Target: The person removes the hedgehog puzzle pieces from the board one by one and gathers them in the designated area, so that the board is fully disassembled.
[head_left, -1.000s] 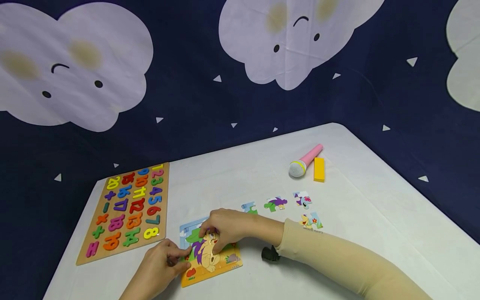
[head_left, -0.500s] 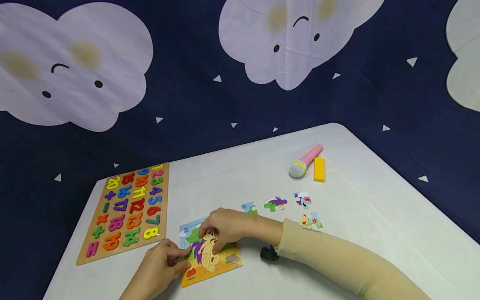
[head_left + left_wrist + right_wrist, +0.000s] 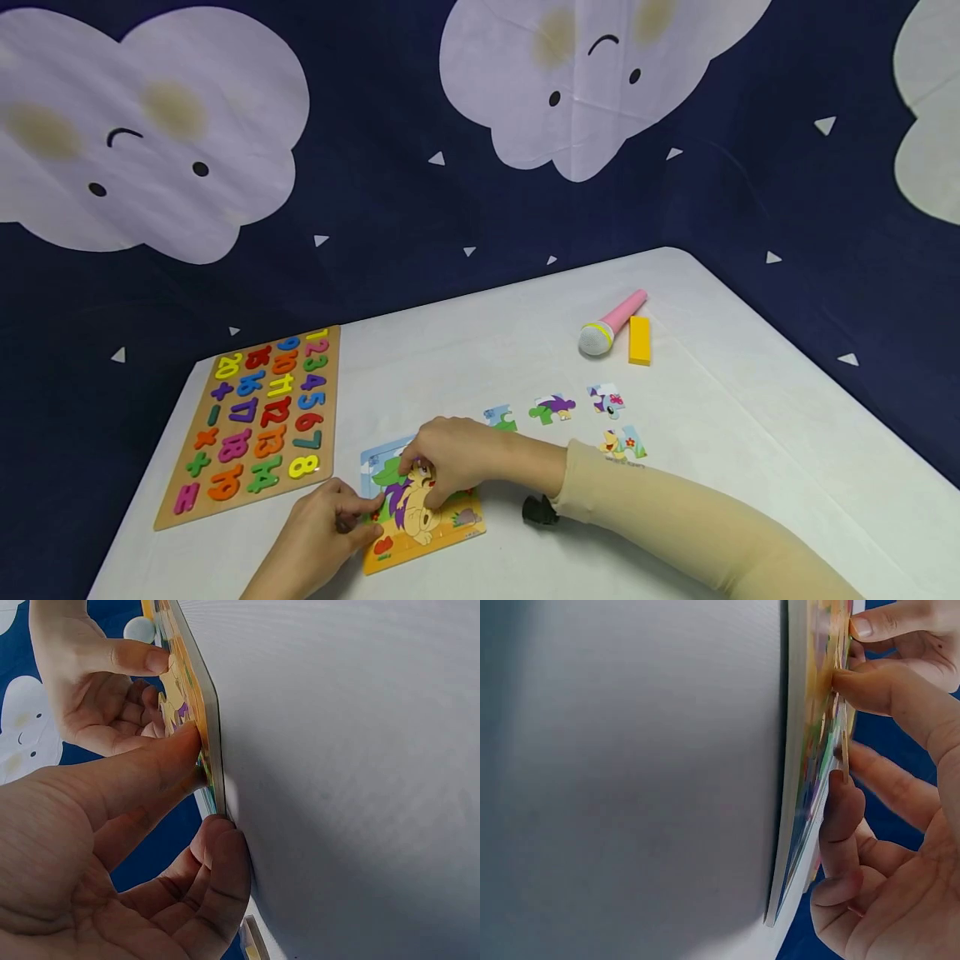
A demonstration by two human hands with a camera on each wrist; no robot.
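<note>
A wooden jigsaw puzzle [image 3: 417, 557] with a purple-haired hedgehog cartoon lies flat at the table's front. My left hand [image 3: 318, 525] holds its left edge. In the left wrist view, the thumb [image 3: 176, 750] presses on the picture and the other fingers bend at the rim. My right hand [image 3: 457, 450] reaches over from the right, covering the upper right of the picture. Between its thumb and fingers in the right wrist view, a puzzle piece [image 3: 845, 754] stands slightly raised and tilted over the board.
Several loose pieces, such as a purple and green one [image 3: 553, 408], lie behind the right forearm. A number board [image 3: 247, 433] is at left. A pink toy microphone [image 3: 615, 321] and a yellow block [image 3: 639, 340] lie at the back right. A small black object [image 3: 540, 510] sits beside the right sleeve.
</note>
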